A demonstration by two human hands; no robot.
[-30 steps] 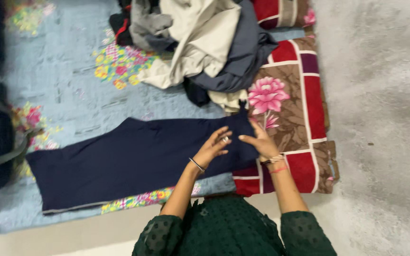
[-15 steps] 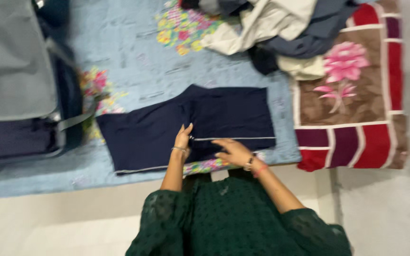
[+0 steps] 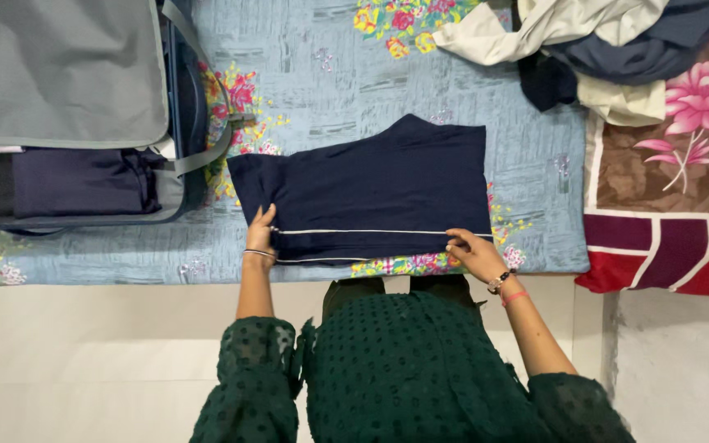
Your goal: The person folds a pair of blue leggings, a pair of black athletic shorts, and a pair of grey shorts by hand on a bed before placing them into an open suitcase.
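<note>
In the upper left of the frame we saw an open suitcase with dark clothes inside. At the centre, the folded navy trousers lay on the blue floral sheet. Our left hand pressed flat on their left edge, fingers together. Our right hand pinched the lower right corner. A clothes pile was at the upper right.

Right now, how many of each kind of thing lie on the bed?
Folded navy garment under both hands: 1
Open suitcase: 1
Clothes pile: 1 (pieces too tangled to count)
Flowered blanket: 1
Blue sheet: 1
Total: 5
</note>
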